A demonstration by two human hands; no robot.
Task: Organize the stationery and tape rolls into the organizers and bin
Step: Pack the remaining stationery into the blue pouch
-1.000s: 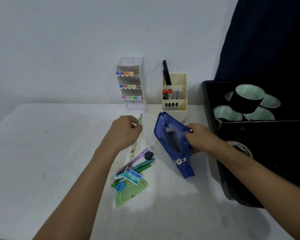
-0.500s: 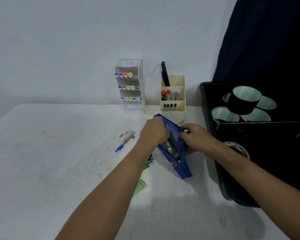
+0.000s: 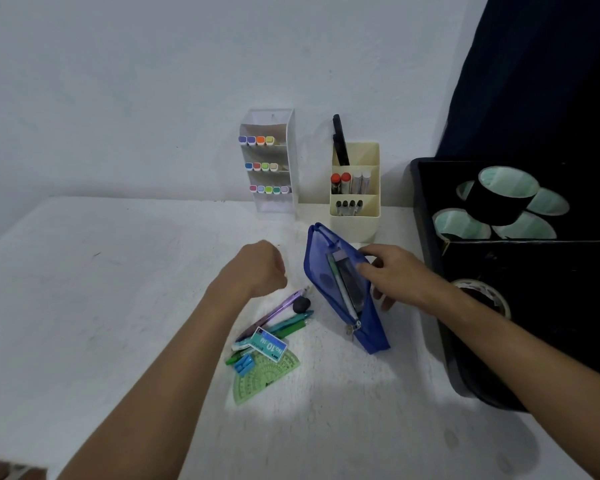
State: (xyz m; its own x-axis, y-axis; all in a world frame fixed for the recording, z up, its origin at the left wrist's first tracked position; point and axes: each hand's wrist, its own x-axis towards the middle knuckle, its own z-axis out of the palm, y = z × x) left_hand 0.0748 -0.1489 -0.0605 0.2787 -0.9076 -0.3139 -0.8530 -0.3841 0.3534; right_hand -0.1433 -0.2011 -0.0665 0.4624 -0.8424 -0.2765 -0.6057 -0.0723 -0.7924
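On the white table [image 3: 84,289], the right hand [image 3: 392,275] holds the open blue pouch [image 3: 343,289] upright beside the black bin [image 3: 430,216]. The left hand [image 3: 257,268] hovers curled above the loose pens [image 3: 284,317]; whether it holds anything cannot be told. The pouch mouth is best kept wide and steady, with one item lifted out at a time.

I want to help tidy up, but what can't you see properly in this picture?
Head view:
- Left hand: its palm faces away, so whether its curled fingers hold anything is hidden.
- Zipped-open blue fabric pencil pouch: most contents hidden inside.
- Black plastic bin: cut off by the right edge.
- Small teal staples box: fine print unreadable.
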